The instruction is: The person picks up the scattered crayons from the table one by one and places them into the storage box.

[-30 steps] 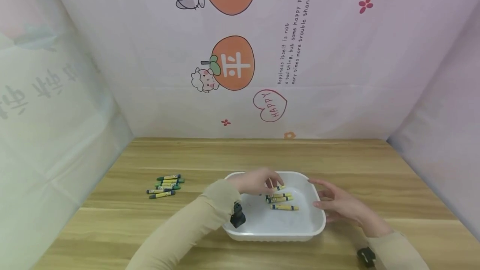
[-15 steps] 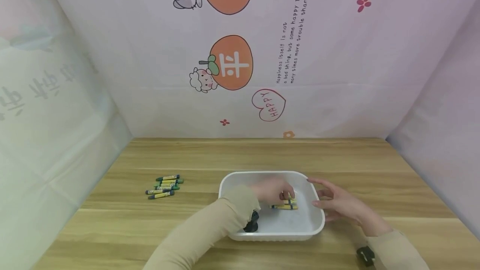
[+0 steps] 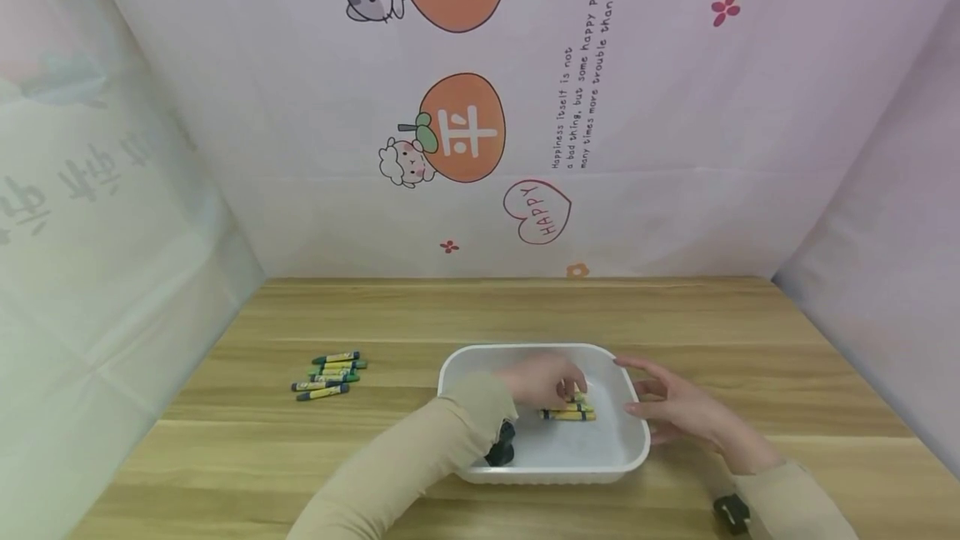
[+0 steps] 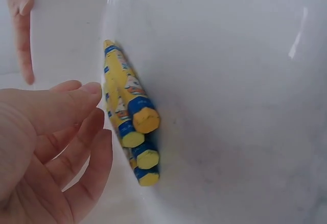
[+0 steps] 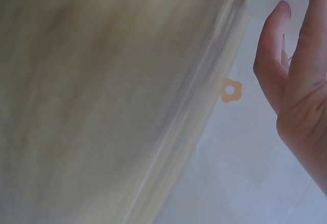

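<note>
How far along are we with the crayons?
Apparently done: the green- and dark-tipped crayons lie bunched on the table. In hand: the left hand is at the yellow-tipped crayons in the white tray; the right hand is at its right side. Probably left: straightening or removing those, whose ends sit staggered.

Printed cloth [image 3: 525,115] hangs behind the wooden table [image 3: 401,357].
</note>
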Demonstrator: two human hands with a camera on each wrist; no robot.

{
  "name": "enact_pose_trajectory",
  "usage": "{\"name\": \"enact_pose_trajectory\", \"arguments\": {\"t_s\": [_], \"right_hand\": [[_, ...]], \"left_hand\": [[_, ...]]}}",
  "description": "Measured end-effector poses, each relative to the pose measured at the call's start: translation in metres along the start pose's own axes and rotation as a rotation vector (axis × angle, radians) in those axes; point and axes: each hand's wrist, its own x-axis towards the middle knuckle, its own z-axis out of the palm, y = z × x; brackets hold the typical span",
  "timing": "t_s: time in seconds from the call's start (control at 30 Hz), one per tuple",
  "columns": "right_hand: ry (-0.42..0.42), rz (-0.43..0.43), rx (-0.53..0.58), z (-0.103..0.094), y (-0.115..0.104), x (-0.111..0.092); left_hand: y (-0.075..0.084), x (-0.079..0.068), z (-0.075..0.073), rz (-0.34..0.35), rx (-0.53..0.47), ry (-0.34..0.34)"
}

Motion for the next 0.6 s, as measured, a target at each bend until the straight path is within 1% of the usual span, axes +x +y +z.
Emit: {"name": "enact_pose_trajectory", "arguments": {"t_s": [0.13,0.23,0.4,0.5,0.6], "right_hand": [[-0.003,0.0,-0.004,0.0,-0.001,0.0],[-0.004,0.002,0.004,0.0,0.001,0.0],[0.001,0.008,0.001,0.001,0.001,0.0],[0.005,0.009,-0.006,0.001,0.0,0.0],[0.005,0.007,-0.009,0.001,-0.001,0.0]], "left_hand": [[-0.004,-0.002,-0.004,-0.032,-0.077,0.004],[-0.003,-0.008,-0.011,-0.031,-0.116,0.005],[0.003,-0.026,-0.029,0.003,-0.131,0.019],[0.006,-0.039,-0.038,0.004,-0.152,0.024],[0.005,-0.051,-0.044,-0.002,-0.16,0.039]]}}
